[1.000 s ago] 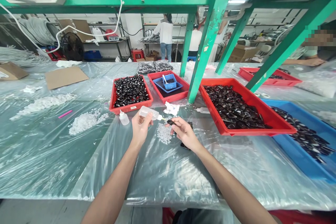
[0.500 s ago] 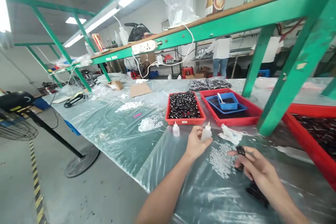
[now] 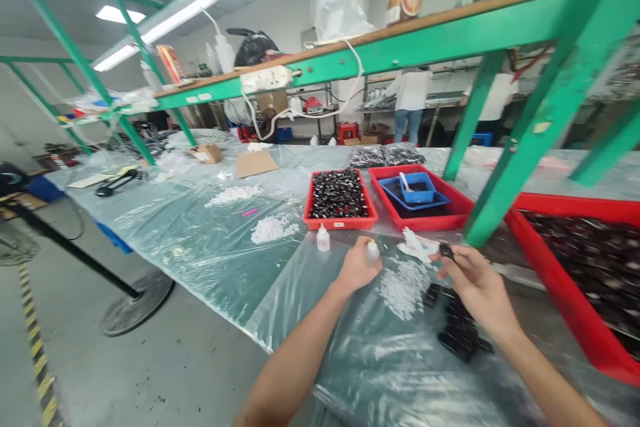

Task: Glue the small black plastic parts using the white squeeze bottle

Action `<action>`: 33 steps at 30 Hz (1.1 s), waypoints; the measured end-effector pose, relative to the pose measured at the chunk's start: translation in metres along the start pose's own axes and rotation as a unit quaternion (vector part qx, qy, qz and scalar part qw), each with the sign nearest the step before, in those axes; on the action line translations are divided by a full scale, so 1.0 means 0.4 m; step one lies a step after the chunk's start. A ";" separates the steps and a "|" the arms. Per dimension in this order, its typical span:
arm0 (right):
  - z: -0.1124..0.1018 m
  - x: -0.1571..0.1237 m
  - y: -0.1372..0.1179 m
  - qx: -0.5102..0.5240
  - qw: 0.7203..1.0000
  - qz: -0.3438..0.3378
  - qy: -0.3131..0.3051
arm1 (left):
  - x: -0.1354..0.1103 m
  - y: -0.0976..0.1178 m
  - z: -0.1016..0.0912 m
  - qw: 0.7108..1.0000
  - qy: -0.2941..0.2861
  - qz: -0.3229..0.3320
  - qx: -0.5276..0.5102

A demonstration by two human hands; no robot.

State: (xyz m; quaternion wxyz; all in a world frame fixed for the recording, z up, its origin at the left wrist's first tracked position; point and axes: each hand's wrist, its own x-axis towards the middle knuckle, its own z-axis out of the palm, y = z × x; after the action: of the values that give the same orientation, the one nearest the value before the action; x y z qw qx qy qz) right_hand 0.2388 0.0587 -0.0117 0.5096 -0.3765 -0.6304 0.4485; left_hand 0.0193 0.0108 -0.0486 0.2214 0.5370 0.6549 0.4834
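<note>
Bottle [image 3: 373,251] pinched upright, left grip [image 3: 357,268]; right grip [image 3: 476,280] pinches black piece [image 3: 446,251] (axis unclear).

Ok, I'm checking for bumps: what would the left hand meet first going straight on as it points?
Probably the near left corner of the red tray holding the blue trays, beyond the left hand and its bottle. The hand's height is unclear, so it might pass over.
</note>
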 end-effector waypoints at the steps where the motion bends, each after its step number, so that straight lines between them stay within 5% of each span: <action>1: -0.004 -0.004 0.004 -0.003 1.000 -0.018 0.006 | -0.003 0.002 -0.001 1.000 0.003 0.014 -0.004; 8: -0.030 -0.065 0.055 -0.117 0.992 -0.040 -0.010 | -0.026 0.057 -0.021 0.964 0.153 0.215 0.037; 13: -0.027 -0.074 0.048 -0.128 0.990 -0.054 -0.036 | -0.073 0.092 0.018 0.950 -0.056 0.280 0.130; 16: -0.030 -0.070 0.048 -0.120 0.990 -0.059 -0.031 | -0.091 0.089 0.051 0.936 -0.128 0.283 0.164; 23: -0.036 -0.066 0.050 -0.120 0.991 -0.059 -0.007 | -0.109 0.082 0.090 0.900 -0.200 0.288 0.258; 33: -0.029 -0.074 0.045 -0.122 0.990 -0.061 -0.028 | -0.108 0.079 0.095 0.881 -0.210 0.288 0.312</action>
State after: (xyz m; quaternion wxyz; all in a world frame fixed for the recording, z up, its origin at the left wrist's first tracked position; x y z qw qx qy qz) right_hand 0.2564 0.0388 -0.0369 0.4683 -0.3836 -0.7163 0.3470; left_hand 0.0796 -0.0153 -0.0473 0.0255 0.8321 0.5265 0.1725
